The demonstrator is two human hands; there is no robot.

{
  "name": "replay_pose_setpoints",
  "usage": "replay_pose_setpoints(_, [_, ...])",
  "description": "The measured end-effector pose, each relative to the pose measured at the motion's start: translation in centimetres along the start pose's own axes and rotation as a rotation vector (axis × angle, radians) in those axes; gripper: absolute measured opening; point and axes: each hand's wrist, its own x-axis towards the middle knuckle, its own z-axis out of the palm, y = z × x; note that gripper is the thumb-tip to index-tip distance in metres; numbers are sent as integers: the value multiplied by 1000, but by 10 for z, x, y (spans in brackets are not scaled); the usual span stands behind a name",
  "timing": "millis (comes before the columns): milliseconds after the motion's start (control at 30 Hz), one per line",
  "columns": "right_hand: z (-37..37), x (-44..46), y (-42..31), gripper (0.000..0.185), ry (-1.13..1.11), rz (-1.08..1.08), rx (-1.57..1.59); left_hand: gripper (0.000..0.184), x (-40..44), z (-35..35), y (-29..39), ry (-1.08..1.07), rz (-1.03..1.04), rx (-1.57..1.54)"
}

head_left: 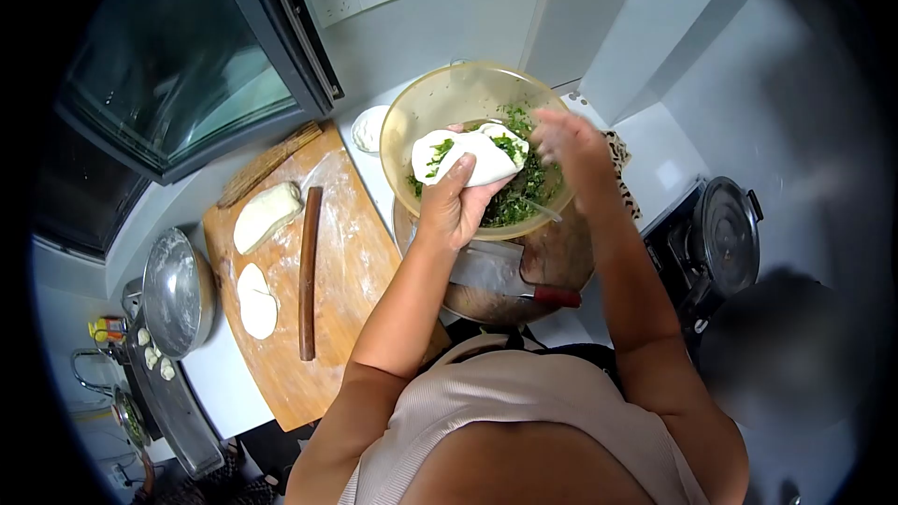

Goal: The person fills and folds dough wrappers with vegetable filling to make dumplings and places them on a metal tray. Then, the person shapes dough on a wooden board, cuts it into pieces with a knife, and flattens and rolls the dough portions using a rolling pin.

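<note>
A white dough wrapper (482,161) with chopped greens showing at two openings lies in my left hand (456,201), the thumb pressed on its near side. Beneath it stands a large yellowish bowl (412,93) holding chopped green filling (510,210) and a utensil whose handle rests toward the near right rim. To the right of the wrapper, apart from it, my right hand (572,145) is raised over the bowl's right side. Its fingers are blurred by motion, so their pose and anything between them cannot be made out.
A floured wooden board (351,271) at the left carries a dough lump (267,217), flat dough rounds (256,302) and a rolling pin (310,271). A cleaver (491,269) lies below the bowl. Further out are a metal bowl (178,290) and a lidded pot (728,236).
</note>
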Motion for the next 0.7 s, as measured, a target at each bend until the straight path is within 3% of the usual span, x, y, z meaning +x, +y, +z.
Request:
replay_pose_setpoints(67, [6,-9,17,32,-10,121,120,51,1,5,-1,47,37,12])
replay_pose_setpoints(300, [29,-29,38,40,64,-101,490,49,4,11,-15,21,131,-34])
replay_pose_setpoints(400, [34,-25,52,38,156,-381,300,49,5,12,-20,24,160,-26])
replay_pose_setpoints(600, [30,-33,34,36,311,-729,-399,50,2,17,-24,57,190,48])
replay_pose_setpoints(700, [28,-32,31,37,306,-839,-495,50,0,19,-26,51,204,46])
